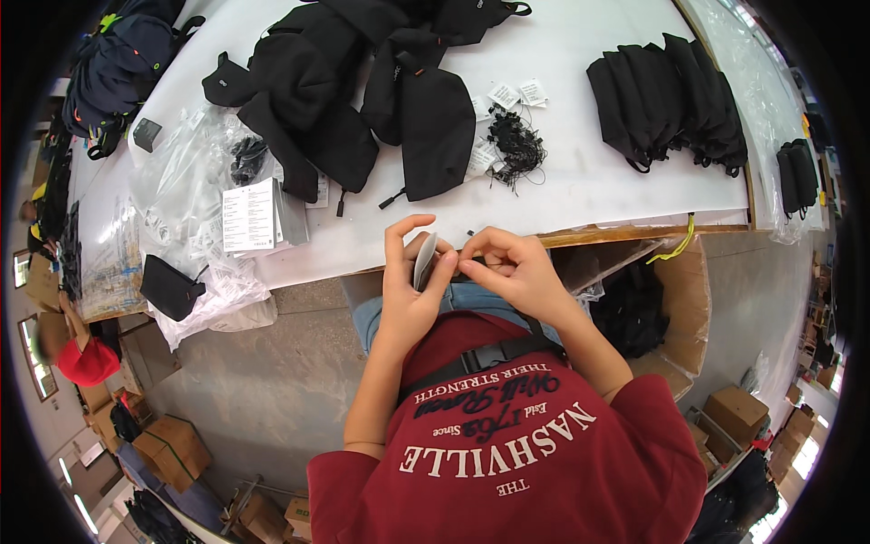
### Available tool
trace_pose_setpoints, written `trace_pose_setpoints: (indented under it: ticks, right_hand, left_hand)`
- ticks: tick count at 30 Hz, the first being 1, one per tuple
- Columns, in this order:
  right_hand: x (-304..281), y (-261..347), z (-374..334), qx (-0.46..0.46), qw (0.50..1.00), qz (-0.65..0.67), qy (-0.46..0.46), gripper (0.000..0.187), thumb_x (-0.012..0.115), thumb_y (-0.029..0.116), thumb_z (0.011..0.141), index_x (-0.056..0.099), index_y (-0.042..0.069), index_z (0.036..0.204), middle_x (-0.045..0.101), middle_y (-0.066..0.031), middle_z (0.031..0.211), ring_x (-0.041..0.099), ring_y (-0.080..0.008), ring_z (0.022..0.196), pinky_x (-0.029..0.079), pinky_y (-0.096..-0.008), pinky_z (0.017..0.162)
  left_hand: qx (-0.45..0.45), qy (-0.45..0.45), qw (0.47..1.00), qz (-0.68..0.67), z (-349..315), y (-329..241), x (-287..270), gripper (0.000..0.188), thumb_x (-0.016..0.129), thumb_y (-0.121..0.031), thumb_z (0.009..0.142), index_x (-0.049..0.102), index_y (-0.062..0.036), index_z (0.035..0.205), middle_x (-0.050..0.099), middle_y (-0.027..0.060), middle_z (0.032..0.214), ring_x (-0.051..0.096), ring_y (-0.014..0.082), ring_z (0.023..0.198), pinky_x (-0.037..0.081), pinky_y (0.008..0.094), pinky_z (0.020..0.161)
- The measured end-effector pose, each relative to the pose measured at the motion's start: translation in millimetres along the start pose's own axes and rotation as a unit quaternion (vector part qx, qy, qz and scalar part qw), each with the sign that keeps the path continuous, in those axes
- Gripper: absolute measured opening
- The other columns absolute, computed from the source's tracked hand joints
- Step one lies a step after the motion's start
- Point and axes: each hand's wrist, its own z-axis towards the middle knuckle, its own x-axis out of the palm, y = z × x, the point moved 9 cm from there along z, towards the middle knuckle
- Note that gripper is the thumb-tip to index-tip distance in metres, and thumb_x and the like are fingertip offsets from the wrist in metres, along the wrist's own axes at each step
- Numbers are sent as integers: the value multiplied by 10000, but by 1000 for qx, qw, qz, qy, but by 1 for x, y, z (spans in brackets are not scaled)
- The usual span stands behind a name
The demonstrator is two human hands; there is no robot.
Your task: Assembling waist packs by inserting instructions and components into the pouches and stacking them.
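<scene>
Just off the front edge of the white table (381,238), my hands meet in front of my body. My left hand (406,292) is closed on a pale card tag (424,259), tilted nearly edge-on between thumb and fingers. Close beside it, my right hand (518,272) pinches with thumb and forefinger something small and dark, possibly a thin cord; the fingers hide most of it. On the table ahead lie black fabric pouches (437,136) with zip pulls. To their right is a tangle of black tag strings (517,145) with small white labels (533,92).
A stack of printed cards (248,218) lies on the left, near clear plastic bags (172,181) and a black pouch (170,286). A row of black pouches (666,100) is at right. Below the table edge, an open carton (684,313) holds black items. Dark backpacks (127,54) lie far left.
</scene>
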Motion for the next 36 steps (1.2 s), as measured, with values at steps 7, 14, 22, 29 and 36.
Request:
trace_pose_setpoints:
  ticks: [7, 14, 22, 29, 36]
  right_hand:
    - [-13, 20, -2, -70, 991, -15, -115, 88, 683, 65, 812, 630, 33, 876, 297, 83, 511, 233, -15, 483, 183, -223, 456]
    - [-17, 24, -6, -101, 979, -81, -155, 91, 682, 49, 806, 631, 33, 879, 300, 70, 506, 238, -19, 467, 183, -224, 442]
    - [-16, 16, -3, -58, 992, 45, -107, 101, 688, 54, 818, 621, 27, 889, 335, 74, 533, 273, -16, 502, 207, -204, 478]
    - [-7, 18, -2, -64, 997, 26, -35, 116, 700, 78, 813, 624, 44, 892, 318, 75, 538, 275, -23, 503, 222, -213, 486]
    - [0, 10, 1, -43, 999, 26, 9, 96, 672, 102, 852, 614, 47, 904, 354, 79, 568, 297, -19, 517, 228, -211, 483]
  left_hand:
    - [22, 3, 995, -100, 0, 2, 4, 228, 541, 22, 893, 395, -5, 1066, 576, 133, 1019, 594, 129, 819, 494, 246, 670]
    - [162, -32, 982, 96, -2, -18, 1, 113, 628, 47, 814, 549, 18, 889, 591, 106, 1001, 599, 136, 808, 480, 236, 691]
    - [151, -11, 980, 126, -2, -20, -6, 52, 646, 8, 803, 608, 30, 829, 595, 83, 860, 519, 102, 667, 401, 207, 586]
    - [6, 87, 992, -95, 1, 16, -7, 208, 513, -134, 965, 602, 21, 859, 578, 31, 843, 509, 61, 688, 384, 185, 592]
    - [-20, 77, 995, -64, 0, 11, -1, 41, 573, -40, 916, 581, 0, 914, 553, 6, 831, 534, 58, 751, 415, 181, 665]
